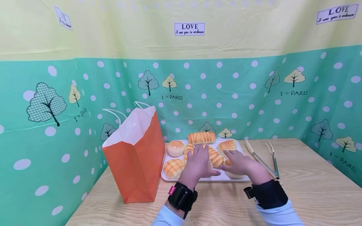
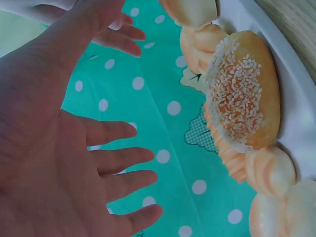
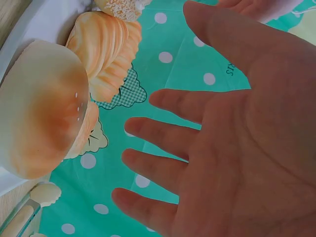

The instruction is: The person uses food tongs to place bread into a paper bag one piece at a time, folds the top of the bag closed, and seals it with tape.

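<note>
Both hands hover over a white tray [image 1: 204, 179] of assorted breads, palms toward it and fingers spread. My left hand [image 1: 198, 164] is above the tray's middle, holding nothing; in the left wrist view a bun topped with white grains [image 2: 242, 94] lies beyond its fingers. To the right, my right hand [image 1: 240, 163] is likewise bare, over a smooth round bun [image 3: 47, 111] and near a ridged roll [image 3: 106, 52]. A crosshatched bun [image 1: 174, 169] and a glossy bun [image 1: 175, 148] sit at the tray's left. Behind lies a ridged loaf [image 1: 201, 137]. The hands partly cover the middle breads.
An orange paper bag [image 1: 141, 160] with white handles stands upright, its top open, left of the tray. Tongs [image 1: 266, 161] lie spread on the wooden table [image 1: 316, 182] at the right. A green dotted curtain [image 1: 203, 94] hangs behind and at both sides.
</note>
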Motion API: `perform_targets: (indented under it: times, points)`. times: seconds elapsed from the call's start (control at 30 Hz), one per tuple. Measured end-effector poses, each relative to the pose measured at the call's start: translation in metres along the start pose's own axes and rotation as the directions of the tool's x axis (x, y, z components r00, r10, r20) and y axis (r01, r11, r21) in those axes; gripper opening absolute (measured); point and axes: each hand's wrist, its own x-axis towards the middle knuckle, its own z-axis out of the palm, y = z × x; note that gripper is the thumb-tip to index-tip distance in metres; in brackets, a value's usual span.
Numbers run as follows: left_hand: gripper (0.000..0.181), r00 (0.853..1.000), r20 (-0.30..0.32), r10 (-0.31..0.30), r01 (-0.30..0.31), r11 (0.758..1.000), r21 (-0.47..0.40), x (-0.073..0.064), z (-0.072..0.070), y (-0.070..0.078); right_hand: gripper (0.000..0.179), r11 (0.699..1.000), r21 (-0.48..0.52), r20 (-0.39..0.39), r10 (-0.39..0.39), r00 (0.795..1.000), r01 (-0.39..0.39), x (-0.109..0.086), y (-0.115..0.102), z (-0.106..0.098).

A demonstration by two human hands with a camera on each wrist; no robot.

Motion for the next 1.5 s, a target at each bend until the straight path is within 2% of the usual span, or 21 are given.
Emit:
perform_targets:
  times: [0.1,0.2,0.27,0.33,0.4,0.43,0.53,0.57,0.63,0.67,0.7,0.77,0.83,0.93,1.0,1.07,1.13,1.27,1.33,1.4,1.5]
  points:
    - [0.107,1.000,0.008,-0.005,0.005,1.000,-0.010,0.001,-0.004,0.000,0.071,1.000,0.005,0.008,0.004,1.000,-0.004,-0.001,0.000,0.000]
    - [0.101,1.000,-0.002,-0.006,0.006,1.000,-0.018,-0.002,-0.016,-0.003,0.070,1.000,0.024,0.037,0.011,0.999,-0.012,-0.002,-0.001,-0.001]
    - [0.096,0.999,-0.051,-0.001,0.000,1.000,-0.022,-0.009,-0.032,-0.005,0.070,0.999,0.037,0.058,0.010,0.998,-0.012,-0.004,-0.003,-0.002]
    - [0.088,0.988,-0.152,0.006,-0.011,0.999,-0.031,-0.019,-0.051,-0.011,0.068,0.999,0.039,0.071,0.000,0.998,-0.003,-0.006,-0.008,-0.005]
    - [0.077,0.958,-0.287,0.004,-0.021,0.998,-0.056,-0.032,-0.073,-0.018,0.066,0.999,0.044,0.059,-0.020,0.998,0.018,-0.011,-0.015,-0.010]
    - [0.073,0.934,-0.358,-0.006,-0.018,0.998,-0.066,-0.040,-0.085,-0.023,0.065,0.998,0.050,0.046,-0.037,0.998,0.035,-0.015,-0.020,-0.014]
    - [0.062,0.841,-0.535,-0.076,0.026,0.995,-0.099,-0.064,-0.114,-0.042,0.064,0.991,0.088,-0.008,-0.101,0.995,0.102,-0.027,-0.038,-0.027]
    - [0.061,0.815,-0.569,-0.110,0.058,0.992,-0.108,-0.071,-0.122,-0.050,0.064,0.986,0.107,-0.028,-0.128,0.991,0.130,-0.031,-0.045,-0.032]
    - [0.062,0.776,-0.598,-0.200,0.149,0.980,-0.134,-0.083,-0.133,-0.064,0.065,0.972,0.149,-0.063,-0.174,0.983,0.181,-0.039,-0.057,-0.041]
    - [0.062,0.767,-0.593,-0.244,0.193,0.970,-0.150,-0.088,-0.136,-0.071,0.065,0.966,0.166,-0.075,-0.188,0.979,0.198,-0.042,-0.063,-0.045]
    - [0.060,0.765,-0.580,-0.281,0.231,0.960,-0.160,-0.092,-0.137,-0.077,0.065,0.961,0.181,-0.088,-0.195,0.977,0.208,-0.046,-0.068,-0.048]
    - [0.052,0.776,-0.534,-0.335,0.292,0.942,-0.166,-0.096,-0.137,-0.086,0.064,0.956,0.191,-0.109,-0.204,0.973,0.222,-0.051,-0.076,-0.054]
    - [0.041,0.800,-0.494,-0.341,0.298,0.940,-0.165,-0.095,-0.134,-0.091,0.061,0.954,0.185,-0.120,-0.215,0.969,0.235,-0.055,-0.082,-0.056]
    - [0.028,0.847,-0.454,-0.276,0.232,0.961,-0.151,-0.086,-0.129,-0.088,0.055,0.953,0.156,-0.139,-0.240,0.961,0.260,-0.055,-0.087,-0.055]
    - [0.024,0.867,-0.445,-0.224,0.175,0.973,-0.149,-0.079,-0.126,-0.080,0.053,0.949,0.148,-0.157,-0.257,0.954,0.280,-0.052,-0.089,-0.053]
    - [0.021,0.880,-0.441,-0.178,0.129,0.982,-0.140,-0.074,-0.124,-0.070,0.055,0.942,0.157,-0.185,-0.266,0.946,0.296,-0.047,-0.091,-0.049]
    - [0.016,0.884,-0.446,-0.137,0.100,0.989,-0.106,-0.070,-0.122,-0.059,0.059,0.933,0.161,-0.224,-0.283,0.933,0.321,-0.041,-0.094,-0.046]
    - [0.008,0.891,-0.452,-0.040,0.055,0.998,0.020,-0.065,-0.117,-0.041,0.063,0.904,0.117,-0.324,-0.356,0.877,0.410,-0.028,-0.102,-0.036]
    - [0.011,0.901,-0.434,0.003,0.040,0.995,0.091,-0.063,-0.114,-0.033,0.063,0.896,0.057,-0.360,-0.392,0.847,0.439,-0.022,-0.104,-0.030]
    - [0.017,0.916,-0.399,0.033,0.028,0.989,0.147,-0.063,-0.111,-0.026,0.057,0.893,0.000,-0.380,-0.416,0.826,0.449,-0.017,-0.106,-0.024]
    - [0.028,0.925,-0.374,0.069,0.000,0.984,0.180,-0.064,-0.109,-0.018,0.040,0.889,-0.074,-0.388,-0.442,0.808,0.451,-0.010,-0.107,-0.016]
